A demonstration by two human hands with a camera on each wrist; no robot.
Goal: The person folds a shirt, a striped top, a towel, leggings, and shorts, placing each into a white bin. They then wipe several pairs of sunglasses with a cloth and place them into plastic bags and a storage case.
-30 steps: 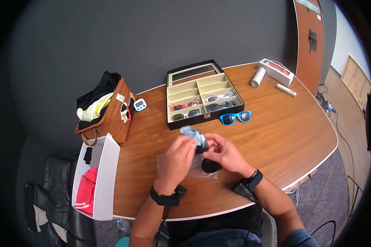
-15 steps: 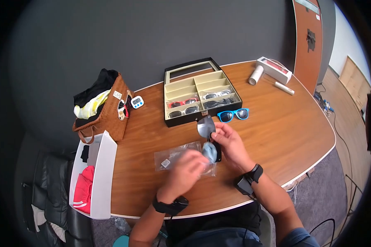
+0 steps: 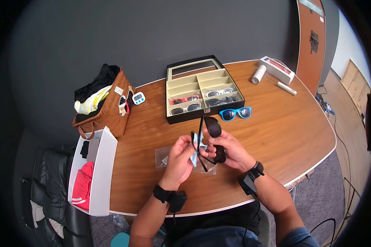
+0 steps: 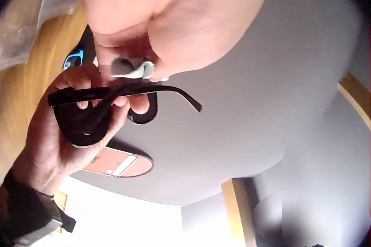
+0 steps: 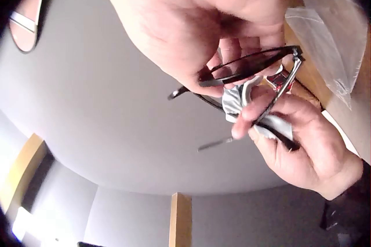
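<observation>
Black sunglasses [image 3: 213, 126] are held over the table with their temple arms unfolded toward the left. My right hand [image 3: 233, 150] grips them by the front frame, near the bridge and lenses. My left hand [image 3: 179, 159] pinches a light blue cloth [image 3: 195, 158] around one of the temples. In the right wrist view, the cloth [image 5: 233, 101] is bunched between the left fingers and thumb, beside the thin dark temple [image 5: 278, 93]. Below the hands lies a clear plastic bag [image 3: 161, 155], partly hidden by the left hand.
An open display case [image 3: 205, 110] with several glasses in its compartments stands at the back, blue sunglasses [image 3: 235, 114] before it. On the left are a wicker basket [image 3: 111, 111], a white box [image 3: 105, 177] and a timer [image 3: 139, 98]. A white cylinder [image 3: 258, 74] lies back right.
The cloth has gone from a lens to a temple. My left hand has moved up, and the sunglasses have turned in the right hand so their temples point left.
</observation>
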